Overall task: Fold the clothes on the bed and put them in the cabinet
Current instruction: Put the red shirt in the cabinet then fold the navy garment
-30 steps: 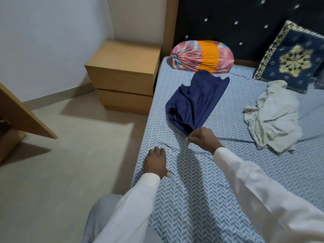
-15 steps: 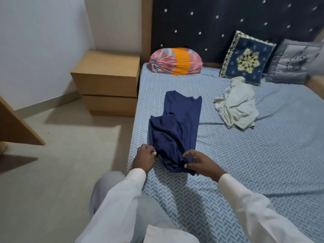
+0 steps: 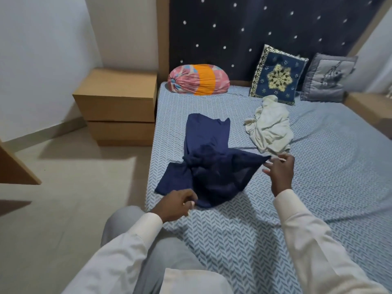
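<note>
**Navy garment: left half of bed, held at two points**

Item 1, navy garment (image 3: 207, 166): it lies bunched on the bed (image 3: 318, 209) close to the left edge. The far part lies flat and the near part is gathered and partly lifted.

Your left hand (image 3: 178, 203): the fingers are curled and grip the garment's near hem, by the bed's left edge.

Your right hand (image 3: 280, 170): thumb and forefinger pinch the garment's right corner and hold it up off the sheet. The other fingers are spread.

Item 2, white garment (image 3: 269, 130): it is crumpled mid-bed, just beyond your right hand and apart from the navy one.

Head end, left to right:
- pink-and-orange bolster (image 3: 198, 79)
- blue patterned cushion (image 3: 277, 75)
- grey cushion (image 3: 327, 77)

Off the bed: a wooden nightstand (image 3: 118, 107) stands against the bed's far left corner.
</note>
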